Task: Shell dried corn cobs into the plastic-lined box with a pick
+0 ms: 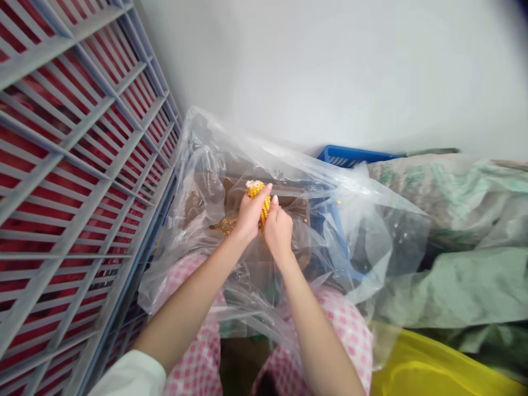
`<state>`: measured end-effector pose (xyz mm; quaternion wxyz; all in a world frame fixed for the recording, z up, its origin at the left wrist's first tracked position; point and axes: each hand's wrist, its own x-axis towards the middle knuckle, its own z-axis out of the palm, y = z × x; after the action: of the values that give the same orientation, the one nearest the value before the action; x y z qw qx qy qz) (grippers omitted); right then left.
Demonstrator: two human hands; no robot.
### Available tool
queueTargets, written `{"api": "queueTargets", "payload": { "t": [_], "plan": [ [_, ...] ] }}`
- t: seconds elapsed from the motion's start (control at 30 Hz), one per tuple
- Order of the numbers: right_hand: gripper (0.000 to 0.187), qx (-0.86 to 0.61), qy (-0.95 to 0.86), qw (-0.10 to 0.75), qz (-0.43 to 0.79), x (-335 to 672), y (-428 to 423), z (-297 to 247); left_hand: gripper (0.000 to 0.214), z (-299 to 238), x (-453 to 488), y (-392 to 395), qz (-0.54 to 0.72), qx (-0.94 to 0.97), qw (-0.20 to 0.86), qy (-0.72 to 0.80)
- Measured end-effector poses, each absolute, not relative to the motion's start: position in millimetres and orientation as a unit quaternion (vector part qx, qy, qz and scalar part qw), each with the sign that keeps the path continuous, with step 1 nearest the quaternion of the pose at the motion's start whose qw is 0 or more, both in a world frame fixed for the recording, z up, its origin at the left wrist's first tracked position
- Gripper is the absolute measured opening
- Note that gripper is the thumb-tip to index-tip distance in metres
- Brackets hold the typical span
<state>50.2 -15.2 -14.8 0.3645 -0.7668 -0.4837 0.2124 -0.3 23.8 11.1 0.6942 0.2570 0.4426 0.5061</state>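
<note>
A yellow corn cob (255,189) is held upright at a tilt between both my hands, its pale broken end at the top. My left hand (248,214) wraps round it from the left, thumb along its upper side. From the right, my right hand (279,226) grips it lower down, thumb pointing up. Much of the cob is hidden by my fingers. Under the hands spreads a clear plastic sheet or bag (193,165), lining a cardboard box (301,209). Loose corn kernels (227,225) lie in it to the left, below my left hand.
A tall slatted plastic crate (82,132) with red contents stands close on the left. To the right are a blue basket (350,157), stacked woven sacks (466,192) and a yellow plastic container (437,363). A white wall (330,71) rises behind.
</note>
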Motion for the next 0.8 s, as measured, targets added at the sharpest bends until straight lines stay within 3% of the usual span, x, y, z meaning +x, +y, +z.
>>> {"api": "queueTargets", "payload": {
  "t": [0.3, 0.53, 0.6, 0.7, 0.8],
  "plan": [
    [0.055, -0.758, -0.370, 0.416, 0.340, 56, -7, -31, 0.026, -3, 2, 24, 0.496, 0.265, 0.685, 0.463],
    [0.061, -0.715, -0.271, 0.471, 0.441, 74, 3, -38, 0.028, 5, -4, 22, 0.469, 0.275, 0.698, 0.466],
    [0.070, -0.722, -0.282, 0.475, 0.418, 79, 2, -33, 0.029, 6, -5, 25, 0.484, 0.282, 0.665, 0.493],
    [0.070, -0.747, -0.367, 0.474, 0.289, 75, -5, -20, 0.030, 8, -5, 27, 0.519, 0.303, 0.624, 0.500],
    [0.067, -0.764, -0.473, 0.374, 0.231, 60, -12, -12, 0.030, 9, -1, 24, 0.529, 0.305, 0.629, 0.481]
  ]
}}
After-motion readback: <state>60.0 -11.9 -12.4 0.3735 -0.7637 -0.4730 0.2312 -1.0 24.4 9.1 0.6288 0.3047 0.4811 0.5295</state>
